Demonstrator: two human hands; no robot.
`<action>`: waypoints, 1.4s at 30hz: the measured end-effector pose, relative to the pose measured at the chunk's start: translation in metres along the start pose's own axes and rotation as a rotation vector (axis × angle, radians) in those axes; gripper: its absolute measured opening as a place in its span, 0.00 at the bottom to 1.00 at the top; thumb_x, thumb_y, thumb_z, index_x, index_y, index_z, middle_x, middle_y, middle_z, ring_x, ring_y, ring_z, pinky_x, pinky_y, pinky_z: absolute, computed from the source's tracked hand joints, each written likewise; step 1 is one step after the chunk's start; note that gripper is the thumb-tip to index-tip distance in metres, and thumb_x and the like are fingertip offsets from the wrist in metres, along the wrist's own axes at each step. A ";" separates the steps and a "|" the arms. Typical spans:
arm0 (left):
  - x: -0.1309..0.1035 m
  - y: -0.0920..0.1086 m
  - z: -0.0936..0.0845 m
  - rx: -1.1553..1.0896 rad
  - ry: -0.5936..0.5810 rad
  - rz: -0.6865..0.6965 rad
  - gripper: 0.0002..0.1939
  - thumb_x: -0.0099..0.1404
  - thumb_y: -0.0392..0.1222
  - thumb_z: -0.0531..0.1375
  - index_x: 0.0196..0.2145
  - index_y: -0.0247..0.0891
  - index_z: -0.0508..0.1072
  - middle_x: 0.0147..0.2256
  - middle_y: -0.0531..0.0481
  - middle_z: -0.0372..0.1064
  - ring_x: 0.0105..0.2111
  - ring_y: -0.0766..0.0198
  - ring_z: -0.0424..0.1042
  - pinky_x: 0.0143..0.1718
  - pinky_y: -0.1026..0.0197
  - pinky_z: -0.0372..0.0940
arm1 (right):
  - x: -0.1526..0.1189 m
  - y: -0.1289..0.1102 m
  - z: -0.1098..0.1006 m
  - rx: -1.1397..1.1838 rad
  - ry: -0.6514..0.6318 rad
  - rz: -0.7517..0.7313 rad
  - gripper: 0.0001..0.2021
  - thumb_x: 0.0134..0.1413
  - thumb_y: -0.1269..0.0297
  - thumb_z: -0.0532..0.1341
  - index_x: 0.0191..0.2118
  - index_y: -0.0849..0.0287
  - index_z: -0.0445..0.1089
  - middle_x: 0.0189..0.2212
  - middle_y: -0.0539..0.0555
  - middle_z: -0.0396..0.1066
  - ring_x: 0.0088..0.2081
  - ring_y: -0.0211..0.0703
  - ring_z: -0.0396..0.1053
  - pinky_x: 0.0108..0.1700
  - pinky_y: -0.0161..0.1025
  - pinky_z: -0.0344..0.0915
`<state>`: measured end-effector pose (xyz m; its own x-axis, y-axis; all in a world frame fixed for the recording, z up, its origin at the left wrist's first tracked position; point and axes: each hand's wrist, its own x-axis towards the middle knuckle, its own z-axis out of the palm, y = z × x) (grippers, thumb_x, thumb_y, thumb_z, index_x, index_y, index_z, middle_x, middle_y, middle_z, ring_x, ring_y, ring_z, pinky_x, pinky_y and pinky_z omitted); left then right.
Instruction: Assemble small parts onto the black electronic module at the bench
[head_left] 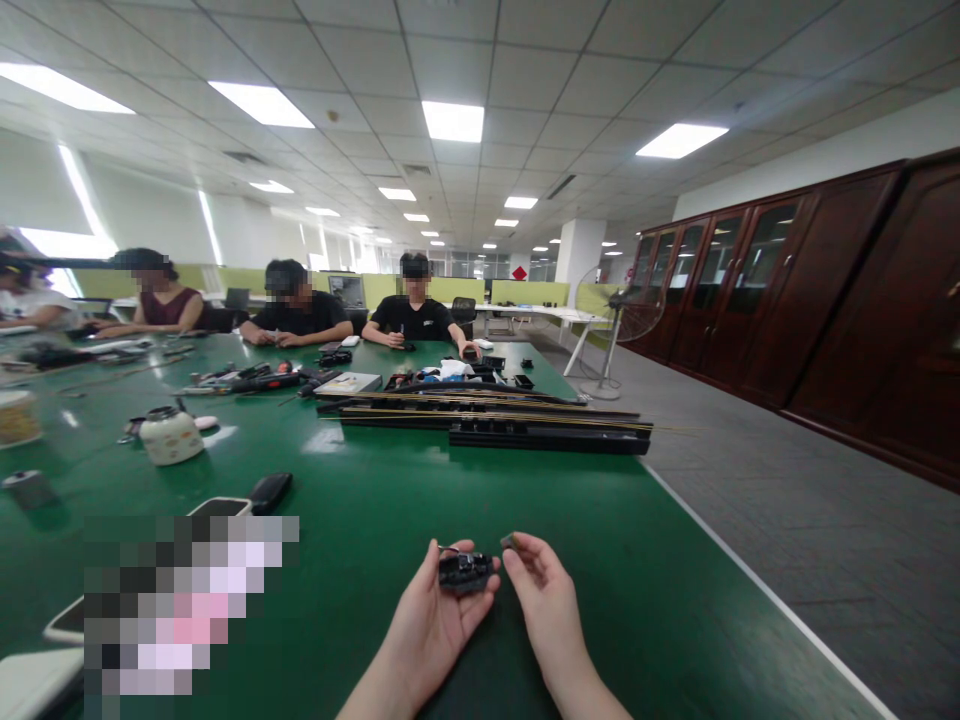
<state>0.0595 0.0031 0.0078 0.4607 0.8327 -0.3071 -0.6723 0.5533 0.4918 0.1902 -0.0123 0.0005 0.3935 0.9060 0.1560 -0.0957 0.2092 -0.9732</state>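
My left hand (442, 615) is palm up above the green table, its fingers curled round a small black device (465, 571) with open inner parts and a thin wire at its upper left. Just to the right, my right hand (541, 580) pinches a small greyish-green piece (509, 542) between thumb and forefinger. That piece is close to the device's right end, apart from it. Its exact shape is too small to tell.
Long black rails (551, 436) with thin rods lie across the green table (360, 500). A white jar (171, 436), a black mouse-like object (271, 492) and a phone stand or lie left. Tools and small parts lie farther back. Several people sit beyond; a fan (616, 305) stands right.
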 end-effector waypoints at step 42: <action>-0.001 0.000 -0.003 0.038 0.001 -0.035 0.11 0.58 0.46 0.54 0.34 0.35 0.66 0.30 0.45 0.72 0.30 0.57 0.74 0.29 0.61 0.65 | -0.017 -0.019 0.000 -0.520 -0.369 -0.300 0.18 0.38 0.76 0.59 0.38 0.51 0.71 0.41 0.53 0.69 0.45 0.47 0.65 0.49 0.46 0.59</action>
<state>0.0575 0.0026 0.0059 0.4834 0.8128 -0.3252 -0.6334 0.5812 0.5109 0.1852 -0.0314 0.0168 -0.0099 0.9218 0.3875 0.4541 0.3494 -0.8196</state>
